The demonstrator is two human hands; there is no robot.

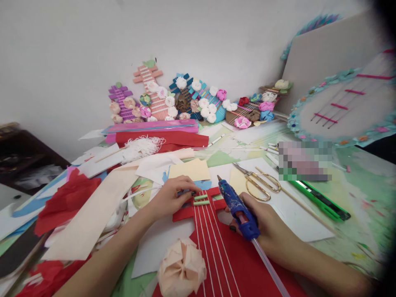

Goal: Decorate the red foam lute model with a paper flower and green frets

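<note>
A red paper instrument shape [235, 264] with white strings lies in front of me. Two small green bars [201, 200] cross its neck. My left hand [171, 194] rests at the neck's left side, fingertips pressed down on something small and dark beside the green bars. My right hand [262, 231] grips a blue glue gun [236, 208], its nozzle pointing up and left near the neck's top, a clear glue stick trailing from its back. A peach paper flower [182, 268] sits on the red body near me.
Gold scissors [260, 183] and a green utility knife [318, 200] lie to the right. Red tissue [66, 200], cream paper strips [93, 214] and white sheets pile at the left. Finished paper instruments with flowers [185, 101] line the wall; a round teal-edged piece [343, 107] leans at the right.
</note>
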